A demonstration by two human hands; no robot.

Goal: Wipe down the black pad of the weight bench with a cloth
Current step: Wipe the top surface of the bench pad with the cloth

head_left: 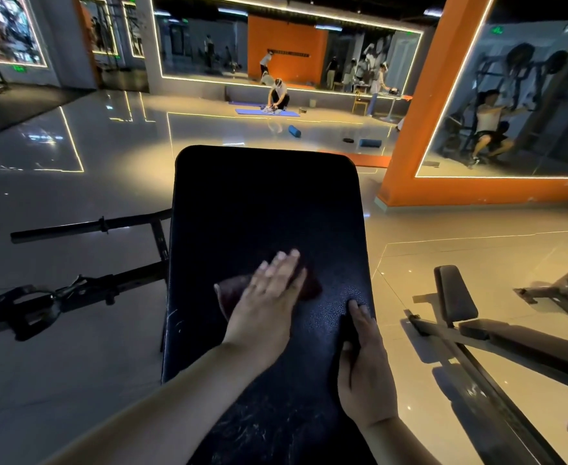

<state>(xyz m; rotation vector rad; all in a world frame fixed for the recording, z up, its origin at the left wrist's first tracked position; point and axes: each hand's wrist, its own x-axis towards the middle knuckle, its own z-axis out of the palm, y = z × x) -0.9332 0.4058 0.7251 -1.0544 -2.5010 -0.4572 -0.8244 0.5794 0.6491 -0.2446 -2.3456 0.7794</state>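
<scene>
The black pad (262,203) of the weight bench stretches away from me in the middle of the view. A dark reddish cloth (230,292) lies on its near half. My left hand (269,293) presses flat on the cloth with straight fingers, covering most of it. My right hand (365,370) grips the pad's right edge, the thumb on top and the fingers wrapped over the side.
The bench's black frame bars (84,226) stick out on the floor to the left. A second bench (477,327) stands close on the right. An orange pillar (420,122) rises beyond it. Far off, a person crouches on a blue mat (266,112), with foam rollers (294,130) nearby.
</scene>
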